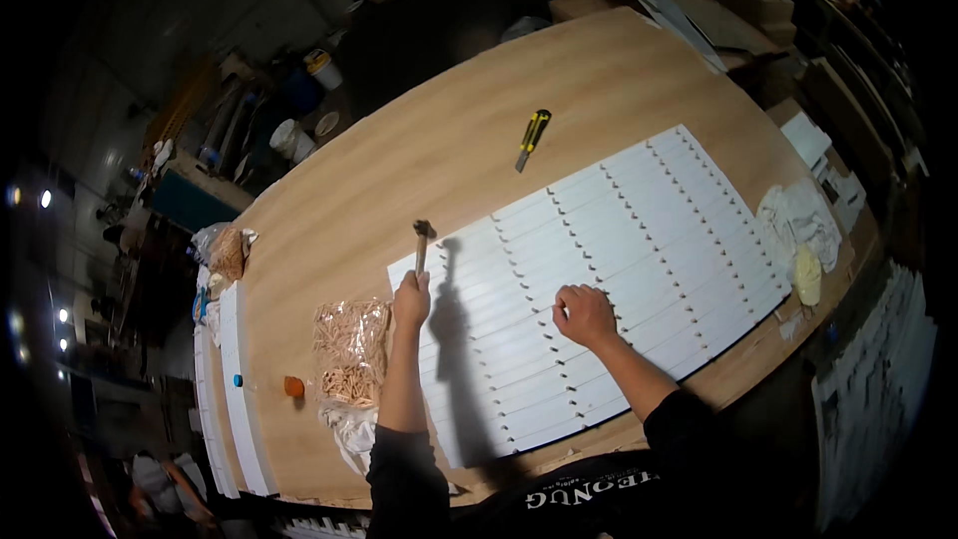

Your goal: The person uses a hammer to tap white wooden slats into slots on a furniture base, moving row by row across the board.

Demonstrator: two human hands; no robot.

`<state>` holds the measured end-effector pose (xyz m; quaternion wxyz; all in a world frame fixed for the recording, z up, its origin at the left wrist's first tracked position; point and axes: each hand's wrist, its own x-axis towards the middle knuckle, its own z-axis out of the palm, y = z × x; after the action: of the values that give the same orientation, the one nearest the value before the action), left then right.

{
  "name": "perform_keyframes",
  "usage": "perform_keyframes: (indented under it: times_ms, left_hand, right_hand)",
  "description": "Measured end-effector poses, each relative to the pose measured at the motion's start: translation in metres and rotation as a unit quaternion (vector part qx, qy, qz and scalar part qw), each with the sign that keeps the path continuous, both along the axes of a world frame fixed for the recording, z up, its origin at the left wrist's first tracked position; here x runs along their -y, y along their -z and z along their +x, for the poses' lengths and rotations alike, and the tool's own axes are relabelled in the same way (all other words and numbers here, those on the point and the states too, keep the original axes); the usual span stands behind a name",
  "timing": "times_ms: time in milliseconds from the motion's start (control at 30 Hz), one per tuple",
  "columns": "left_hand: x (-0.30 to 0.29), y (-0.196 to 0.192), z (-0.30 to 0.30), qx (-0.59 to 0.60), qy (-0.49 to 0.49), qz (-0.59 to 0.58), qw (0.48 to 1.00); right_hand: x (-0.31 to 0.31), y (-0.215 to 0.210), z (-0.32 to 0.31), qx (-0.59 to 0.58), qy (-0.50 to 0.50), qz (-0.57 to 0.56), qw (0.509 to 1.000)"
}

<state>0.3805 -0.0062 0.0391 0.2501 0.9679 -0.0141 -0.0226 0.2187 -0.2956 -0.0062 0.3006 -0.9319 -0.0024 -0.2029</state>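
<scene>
My left hand (411,301) is wrapped around the handle of a hammer (421,238), its head raised above the near-left corner of the white boards. The white boards (639,250) lie side by side on the table, with rows of small wooden dowels (572,232) standing up from them. My right hand (585,315) is over the middle of the boards beside one dowel row, fingers curled together. Whatever its fingertips may hold is hidden. To the left of the boards, a clear plastic bag (351,339) is full of loose wooden dowels.
A yellow and black utility knife (533,140) lies beyond the boards on the brown table (399,180). An orange cup-like piece (293,386) and a blue cap (239,380) sit at left. White cloth (801,225) and a pale yellow bottle-shaped item (807,274) are by the right edge.
</scene>
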Motion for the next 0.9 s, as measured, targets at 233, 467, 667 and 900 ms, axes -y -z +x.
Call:
perform_keyframes:
  times_ms: [233,467,667,900]
  left_hand:
    - [0.101,-0.032,-0.011,0.101,0.075,-0.110,0.986]
    - [0.117,-0.001,0.006,0.033,0.085,-0.009,0.996]
    - [0.101,0.011,-0.007,0.005,0.033,0.042,0.999]
    - [0.122,-0.005,-0.017,0.075,0.029,-0.052,0.995]
  right_hand:
    - [0.007,0.004,0.000,-0.045,0.002,0.003,0.999]
    - [0.006,0.004,0.001,-0.038,0.008,-0.011,0.999]
    - [0.001,-0.001,0.002,-0.008,0.004,-0.010,1.000]
    - [0.007,0.001,-0.001,-0.046,0.009,-0.007,0.999]
